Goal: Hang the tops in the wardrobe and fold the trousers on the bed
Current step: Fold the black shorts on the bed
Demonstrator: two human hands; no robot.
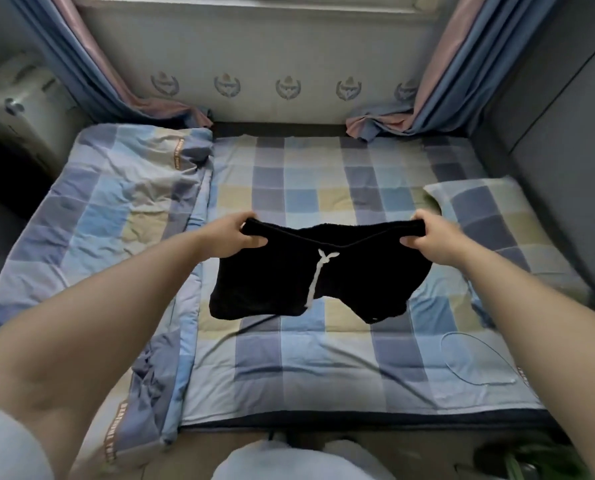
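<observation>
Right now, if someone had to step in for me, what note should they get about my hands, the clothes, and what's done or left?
Left hand: grips the left end of the black shorts' waistband.
Right hand: grips the right end.
The shorts hang spread out above the checked bed, white drawstring facing you, legs hanging toward the sheet.
Done: shorts picked up and opened out; not folded yet.
Left: lay them flat and fold them on the bed. No tops or wardrobe in view, so I cannot tell how the hanging stands.

Black shorts [275, 282] with a white drawstring [318, 275] hang by the stretched waistband above the checked bed [323, 358].
</observation>
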